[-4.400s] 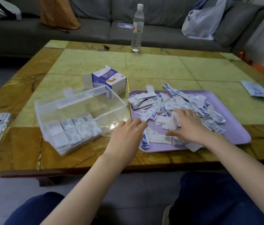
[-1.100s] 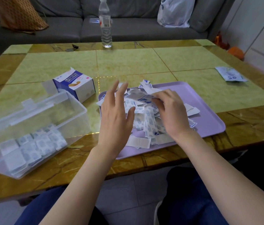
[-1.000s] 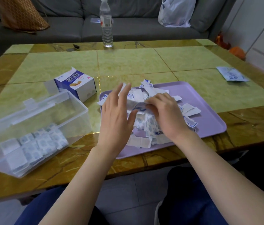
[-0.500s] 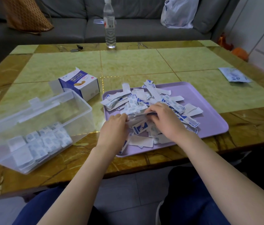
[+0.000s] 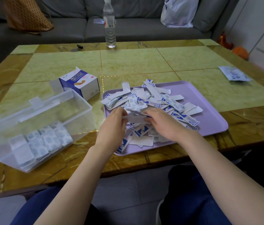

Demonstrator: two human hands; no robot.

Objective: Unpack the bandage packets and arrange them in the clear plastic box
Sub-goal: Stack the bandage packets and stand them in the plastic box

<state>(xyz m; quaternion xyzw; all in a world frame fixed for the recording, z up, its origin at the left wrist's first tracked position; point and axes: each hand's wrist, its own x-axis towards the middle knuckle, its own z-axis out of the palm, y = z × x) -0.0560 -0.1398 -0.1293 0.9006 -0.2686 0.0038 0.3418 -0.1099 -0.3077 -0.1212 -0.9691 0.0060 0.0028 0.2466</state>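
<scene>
Left hand (image 5: 113, 125), splayed a second ago, and right hand (image 5: 164, 125) now pinch the ends of a bandage packet (image 5: 136, 119) lying 9-to-3 o'clock. Clear plastic box (image 5: 73, 114) sits at 8 o'clock, nearer the left hand.

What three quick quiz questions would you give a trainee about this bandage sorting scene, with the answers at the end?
1. True or false: the clear box already holds bandage packets.
2. The tray under the loose pile is: A green, B purple, C red.
3. What do the left hand and right hand pinch between them?
Key: 1 true; 2 B; 3 one white packet.
</scene>
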